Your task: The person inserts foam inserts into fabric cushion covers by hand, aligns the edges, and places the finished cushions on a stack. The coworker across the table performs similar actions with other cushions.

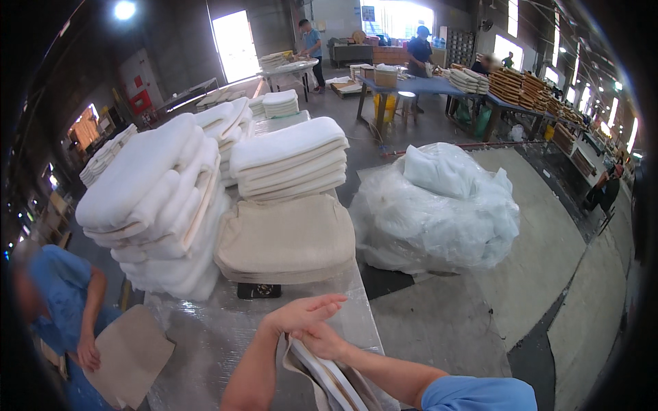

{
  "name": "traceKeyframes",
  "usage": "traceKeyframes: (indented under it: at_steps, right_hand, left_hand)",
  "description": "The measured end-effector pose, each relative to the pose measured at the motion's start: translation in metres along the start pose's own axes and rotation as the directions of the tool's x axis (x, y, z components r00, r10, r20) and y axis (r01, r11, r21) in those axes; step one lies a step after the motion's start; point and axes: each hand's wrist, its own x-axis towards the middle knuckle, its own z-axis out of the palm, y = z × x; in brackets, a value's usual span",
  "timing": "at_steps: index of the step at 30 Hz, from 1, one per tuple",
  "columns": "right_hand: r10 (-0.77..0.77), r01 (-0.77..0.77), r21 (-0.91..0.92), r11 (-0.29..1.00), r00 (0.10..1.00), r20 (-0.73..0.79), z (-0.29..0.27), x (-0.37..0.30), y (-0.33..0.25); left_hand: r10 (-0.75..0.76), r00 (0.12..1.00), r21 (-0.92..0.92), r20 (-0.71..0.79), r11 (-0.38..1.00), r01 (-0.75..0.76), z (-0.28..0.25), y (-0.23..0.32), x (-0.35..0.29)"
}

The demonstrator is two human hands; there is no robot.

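Note:
My left hand (301,315) is stretched out flat, fingers together and pointing right, with nothing visible in it. Just beneath, my right hand (321,341) closes over the top end of a beige fabric cover with white padding (329,378). This piece stands on edge near me, its lower part cut off by the frame. Ahead of my hands lies a stack of beige fabric pieces (284,240), with a small flat black object (259,291) at its near edge. Behind it is a stack of folded white padding (291,154).
A tall pile of white padding (147,198) stands left on the plastic-covered table (199,342). At lower left, a co-worker's hand (89,353) touches a beige fabric piece (130,356). A large clear plastic bundle (439,209) sits right. Farther back, people work at blue tables (418,85).

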Motion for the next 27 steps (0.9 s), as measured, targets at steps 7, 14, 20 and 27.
traceKeyframes:
  at_steps: [7,14,20,27]
  right_hand:
    - [-0.039,0.04,0.011,0.999,0.99,-0.138,0.018,-0.019,0.0]
    - [-0.069,0.041,-0.149,0.988,0.98,-0.187,0.003,-0.02,-0.018]
    - [-0.169,0.138,-0.183,0.973,0.971,-0.166,-0.004,-0.027,-0.05]
    - [-0.204,0.173,-0.165,0.971,0.96,-0.191,-0.008,-0.033,-0.044]
  left_hand:
    - [0.088,0.993,0.055,-0.078,0.995,-0.084,0.014,-0.013,-0.008]
    - [0.189,0.404,-0.319,-0.895,0.361,-0.876,0.021,-0.059,-0.014]
    - [-0.347,0.58,-0.663,-0.737,0.206,-0.72,0.093,-0.206,-0.023]
    - [-0.173,0.891,-0.906,-0.42,0.018,-0.423,0.109,-0.183,0.015]
